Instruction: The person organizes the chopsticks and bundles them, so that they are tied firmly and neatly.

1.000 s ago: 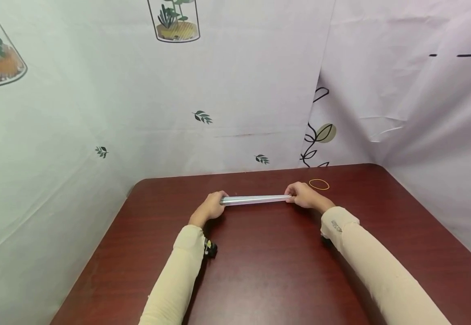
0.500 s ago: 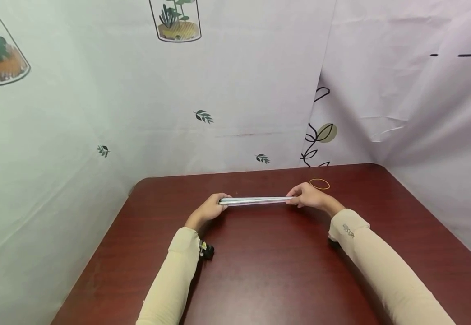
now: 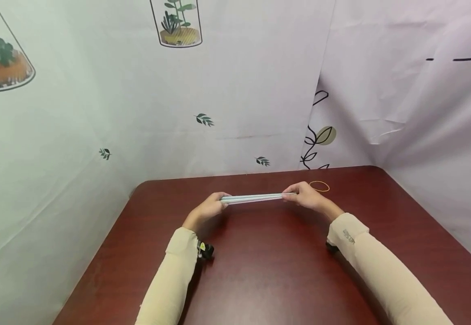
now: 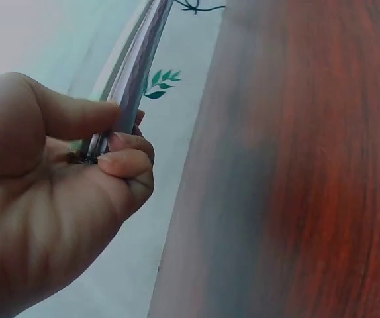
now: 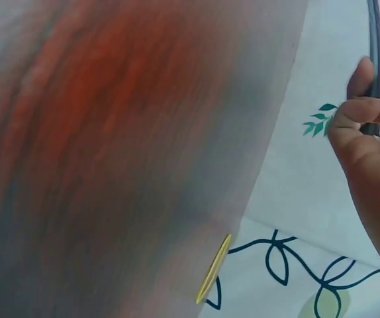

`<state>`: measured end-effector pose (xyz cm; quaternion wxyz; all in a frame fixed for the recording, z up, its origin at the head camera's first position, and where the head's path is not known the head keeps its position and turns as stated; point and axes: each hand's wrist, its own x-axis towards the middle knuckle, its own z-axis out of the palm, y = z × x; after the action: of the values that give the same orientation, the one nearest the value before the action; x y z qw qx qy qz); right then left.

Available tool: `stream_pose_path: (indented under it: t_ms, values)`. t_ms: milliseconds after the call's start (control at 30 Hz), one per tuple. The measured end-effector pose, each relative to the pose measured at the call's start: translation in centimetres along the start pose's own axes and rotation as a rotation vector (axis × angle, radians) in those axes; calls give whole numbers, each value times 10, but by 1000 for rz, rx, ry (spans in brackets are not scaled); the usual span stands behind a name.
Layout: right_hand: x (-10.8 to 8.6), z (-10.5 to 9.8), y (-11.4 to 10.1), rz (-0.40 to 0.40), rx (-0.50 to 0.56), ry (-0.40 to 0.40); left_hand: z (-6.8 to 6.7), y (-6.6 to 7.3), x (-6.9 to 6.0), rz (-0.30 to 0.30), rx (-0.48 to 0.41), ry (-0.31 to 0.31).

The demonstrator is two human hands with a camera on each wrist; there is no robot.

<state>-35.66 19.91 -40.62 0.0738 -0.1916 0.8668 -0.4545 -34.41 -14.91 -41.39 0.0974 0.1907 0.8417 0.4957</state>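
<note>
A bundle of long, thin, pale sticks (image 3: 253,197) is held level above the far part of the table, stretched between both hands. Its kind cannot be made out. My left hand (image 3: 211,206) grips one end; in the left wrist view the thumb presses on the sticks (image 4: 137,66) and the fingers curl under them. At the other end my right hand (image 3: 306,197) pinches the bundle between thumb and fingers. Dark tips of the sticks (image 5: 374,127) show in the right wrist view. Just behind the right hand, a yellow rubber band (image 3: 319,186) lies on the table.
The dark red wooden table (image 3: 251,271) has a rounded far edge. White cloth (image 3: 235,90) printed with leaves and plants hangs behind it and along both sides.
Both hands keep their hold on the bundle. The right hand has shifted its fingers slightly inward along the sticks, and its end has risen a little. The rubber band has stayed in place.
</note>
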Motion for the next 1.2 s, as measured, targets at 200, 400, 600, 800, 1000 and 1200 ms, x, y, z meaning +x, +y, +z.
stream_pose_path:
  t_ms: [200,400,600,800,1000,1200]
  values:
    - [-6,2,2,-91,5,81,5,1,1,-23,-49,13]
    - [-16,8,3,-156,0,145,12,2,-3,34,-94,82]
    - [-19,0,-5,-235,-81,227,9,8,-1,88,-190,200]
    - [-21,-7,-11,-259,-68,223,5,19,-5,112,-162,216]
    - [-26,-5,-21,-265,-17,194,6,22,-9,105,-188,231]
    - [-28,-6,-26,-262,-14,196,7,29,-12,144,-151,224]
